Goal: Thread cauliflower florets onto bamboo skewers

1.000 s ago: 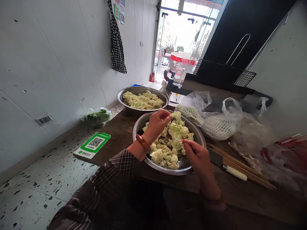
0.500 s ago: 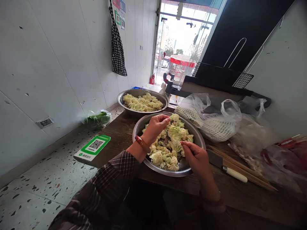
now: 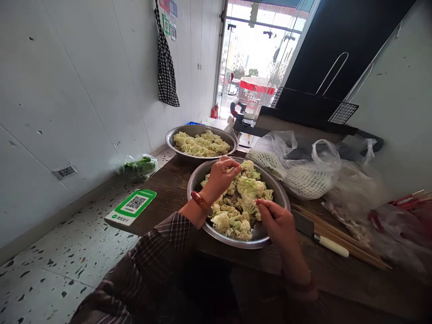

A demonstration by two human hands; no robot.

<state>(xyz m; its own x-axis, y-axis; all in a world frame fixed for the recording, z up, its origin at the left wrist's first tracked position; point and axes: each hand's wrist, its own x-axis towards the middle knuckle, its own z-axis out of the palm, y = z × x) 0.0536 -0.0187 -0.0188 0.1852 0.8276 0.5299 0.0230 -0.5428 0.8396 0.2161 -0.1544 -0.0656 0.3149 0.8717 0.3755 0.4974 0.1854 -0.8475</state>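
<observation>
My left hand [image 3: 223,176] reaches over the near steel basin [image 3: 282,200], thumb and fingertips closed at the edge of a pale cauliflower floret [image 3: 249,166]. On the basin's right side, my right hand [image 3: 277,219] is pinched against another floret [image 3: 249,204]. Between the hands lies a larger cauliflower piece [image 3: 248,185] with its greenish stem showing. More cut cauliflower [image 3: 232,225] fills the near part of the basin. Whether a thin stick is inside either pinch cannot be made out.
Behind stands a second steel basin [image 3: 171,146] of cauliflower [image 3: 202,145]. Bamboo skewers [image 3: 357,249] and a cleaver [image 3: 329,244] lie at right, beside plastic bags [image 3: 308,177]. A green QR-code card [image 3: 135,204] sits on the table's left corner, near bagged greens [image 3: 138,166].
My left hand has shifted slightly, and its fingers have spread a little from the tighter pinch. My right hand stays almost in place. The basins have not moved.
</observation>
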